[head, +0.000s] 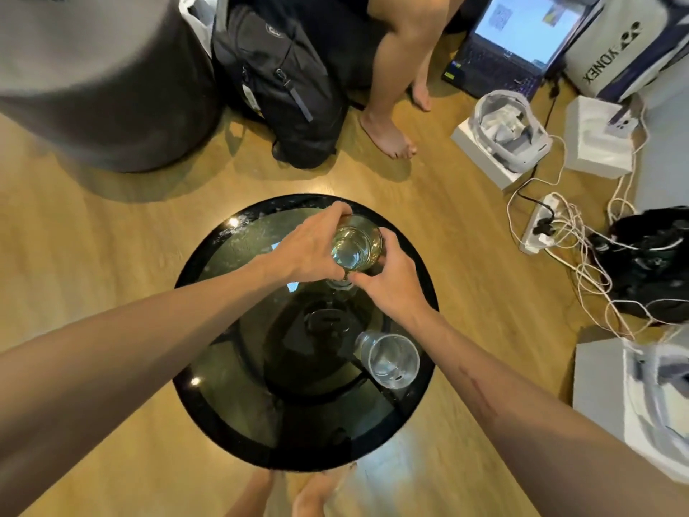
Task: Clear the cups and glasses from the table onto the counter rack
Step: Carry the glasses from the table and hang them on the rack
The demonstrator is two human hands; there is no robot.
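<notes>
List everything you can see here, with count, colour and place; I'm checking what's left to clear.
Held glass: 1, clear, above the table's far side.
Second glass: 1, clear, table's near right.
Table: 1, round dark glass, centre.
Backpack: 1, black, floor, top.
Laptop: 1, open, top right.
Power strip: 1, white, right, with cables.
Seated person's legs: bare, top centre.
Left hand: grips the held glass.
Right hand: holds the same glass.

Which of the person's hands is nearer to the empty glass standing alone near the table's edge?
Right. The right hand is just beyond the empty glass; the left hand is farther off, across the held glass.
</notes>
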